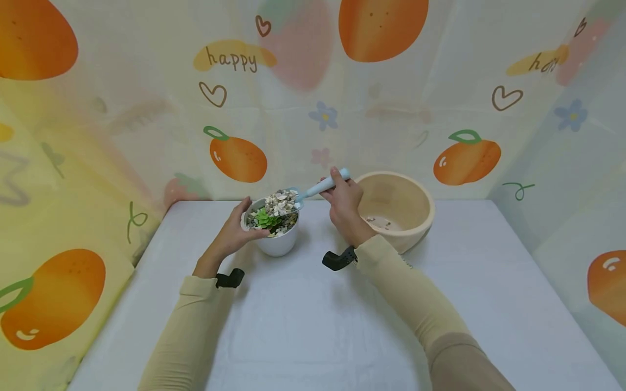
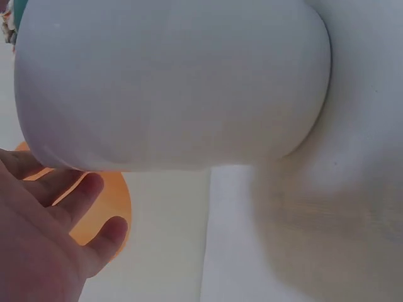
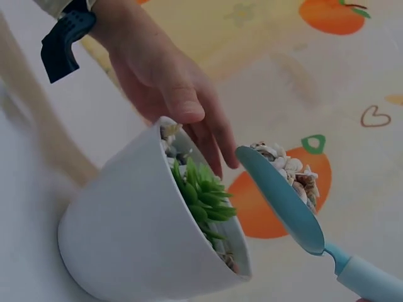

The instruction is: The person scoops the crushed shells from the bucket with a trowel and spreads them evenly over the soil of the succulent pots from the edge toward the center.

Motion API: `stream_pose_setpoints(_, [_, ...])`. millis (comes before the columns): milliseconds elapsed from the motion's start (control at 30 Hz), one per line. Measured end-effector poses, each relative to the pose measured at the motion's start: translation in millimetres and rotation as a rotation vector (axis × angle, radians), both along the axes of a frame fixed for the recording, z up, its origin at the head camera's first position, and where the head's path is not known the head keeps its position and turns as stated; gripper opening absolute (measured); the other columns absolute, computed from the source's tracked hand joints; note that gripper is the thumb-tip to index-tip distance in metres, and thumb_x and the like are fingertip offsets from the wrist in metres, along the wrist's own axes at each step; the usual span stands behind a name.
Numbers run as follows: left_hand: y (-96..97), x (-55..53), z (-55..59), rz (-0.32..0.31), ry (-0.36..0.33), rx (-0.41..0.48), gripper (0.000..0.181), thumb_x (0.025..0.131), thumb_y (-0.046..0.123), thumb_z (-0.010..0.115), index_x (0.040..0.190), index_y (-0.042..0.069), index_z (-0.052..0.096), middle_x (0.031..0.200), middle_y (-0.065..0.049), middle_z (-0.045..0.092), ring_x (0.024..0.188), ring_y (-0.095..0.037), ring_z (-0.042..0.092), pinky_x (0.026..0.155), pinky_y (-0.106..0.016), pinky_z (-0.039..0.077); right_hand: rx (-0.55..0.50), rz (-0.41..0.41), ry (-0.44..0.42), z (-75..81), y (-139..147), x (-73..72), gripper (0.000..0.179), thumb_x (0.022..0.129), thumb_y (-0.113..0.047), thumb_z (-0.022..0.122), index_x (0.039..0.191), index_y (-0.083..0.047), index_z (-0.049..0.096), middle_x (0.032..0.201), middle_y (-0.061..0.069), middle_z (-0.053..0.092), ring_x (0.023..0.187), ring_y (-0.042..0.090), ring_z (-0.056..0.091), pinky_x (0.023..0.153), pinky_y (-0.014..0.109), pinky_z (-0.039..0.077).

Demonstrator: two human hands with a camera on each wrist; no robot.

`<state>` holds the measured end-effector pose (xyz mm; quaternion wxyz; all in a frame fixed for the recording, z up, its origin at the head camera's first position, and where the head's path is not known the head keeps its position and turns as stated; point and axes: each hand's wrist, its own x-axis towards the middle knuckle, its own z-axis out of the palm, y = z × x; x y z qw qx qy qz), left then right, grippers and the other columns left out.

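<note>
A white flower pot (image 1: 277, 247) stands on the table, holding a green succulent (image 3: 200, 198) among small stones. My left hand (image 1: 235, 232) grips the pot at its rim, thumb on the near side and fingers round the far side. My right hand (image 1: 346, 209) holds a light blue trowel (image 1: 320, 188) by its handle. The trowel's blade (image 3: 283, 204) is heaped with small shells and pebbles (image 3: 293, 170) and hovers over the pot, above the rim in the right wrist view. In the left wrist view the pot's smooth side (image 2: 170, 82) fills the upper part.
A large beige bowl (image 1: 420, 220) stands to the right, behind my right wrist, with a few pebbles (image 1: 379, 222) at its bottom. The white-covered table (image 1: 303, 326) runs back to a curtain (image 1: 381, 136) printed with oranges.
</note>
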<state>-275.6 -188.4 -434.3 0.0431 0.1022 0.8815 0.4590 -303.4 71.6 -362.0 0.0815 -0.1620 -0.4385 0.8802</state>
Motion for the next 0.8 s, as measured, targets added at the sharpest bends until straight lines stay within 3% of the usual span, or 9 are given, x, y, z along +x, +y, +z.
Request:
stream_pose_setpoints(167, [-3.7, -1.9, -7.2, -0.020, -0.033, 0.019, 0.110, 0.080, 0.036, 0.079, 0.158, 0.013, 0.004, 0.163, -0.016, 0.013, 0.151, -0.036, 0.011, 0.118, -0.062, 0.014, 0.005, 0.022, -0.010, -3.7, -9.0, -1.1, 0.038, 0.097, -0.020, 0.061, 0.125, 0.006, 0.059, 0.091, 0.015, 0.062, 0.081, 0.021, 0.068, 0.088, 0.041, 0.057])
stream_pose_setpoints(267, [-4.6, -2.4, -8.9, -0.022, -0.045, 0.021, 0.110, 0.080, 0.036, 0.079, 0.158, 0.013, 0.005, 0.163, -0.016, 0.014, 0.151, -0.037, 0.011, 0.118, -0.062, 0.015, 0.011, 0.023, -0.012, -6.2, -13.1, -1.7, 0.041, 0.097, -0.020, 0.061, 0.129, 0.006, 0.058, 0.098, 0.015, 0.064, 0.086, 0.021, 0.068, 0.089, 0.040, 0.056])
stream_pose_setpoints(533, [-5.7, -4.6, -12.5, -0.030, -0.086, 0.016, 0.118, 0.076, 0.036, 0.082, 0.158, 0.011, 0.001, 0.163, -0.019, 0.009, 0.150, -0.042, 0.011, 0.116, -0.064, 0.017, 0.046, -0.025, 0.035, -16.9, -19.6, -4.5, 0.035, 0.096, -0.019, 0.062, 0.119, 0.008, 0.061, 0.118, 0.032, 0.061, 0.084, 0.022, 0.068, 0.088, 0.042, 0.056])
stream_pose_setpoints(800, [-3.9, -2.5, -15.6, -0.004, -0.087, 0.023, 0.116, 0.076, 0.035, 0.082, 0.158, 0.015, 0.002, 0.163, -0.018, 0.012, 0.150, -0.040, 0.013, 0.117, -0.063, 0.018, 0.174, -0.040, 0.089, -20.6, -23.4, -3.3, 0.025, 0.096, -0.018, 0.062, 0.109, 0.003, 0.063, 0.102, 0.018, 0.065, 0.087, 0.020, 0.068, 0.086, 0.039, 0.058])
